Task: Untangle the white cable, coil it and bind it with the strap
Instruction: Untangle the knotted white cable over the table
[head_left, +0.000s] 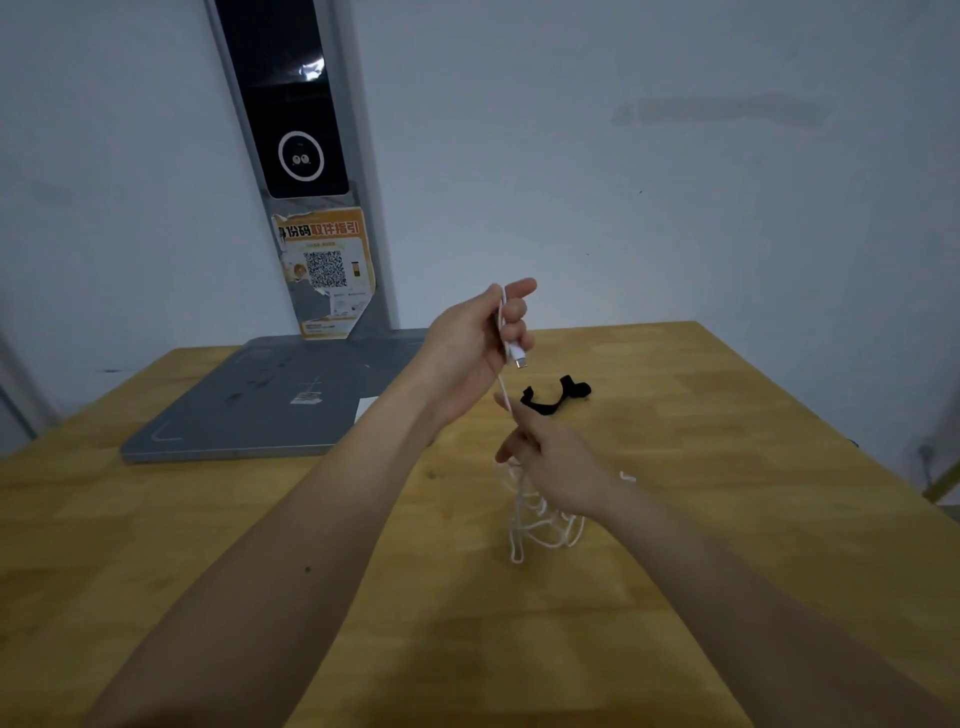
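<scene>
My left hand (475, 345) is raised above the wooden table and holds one end of the white cable (540, 525); the plug (519, 358) sticks out below my fingers. From there the cable runs down through the pinched fingers of my right hand (556, 462). Below that hand the rest hangs in tangled loops that reach the tabletop, partly hidden by my right wrist. The black strap (553, 397) lies loose on the table just beyond both hands.
A grey flat base plate (249, 405) with an upright grey post (306, 171) stands at the back left of the table (753, 467). The post carries a dark screen and an orange QR sticker (327, 270). A white wall is behind.
</scene>
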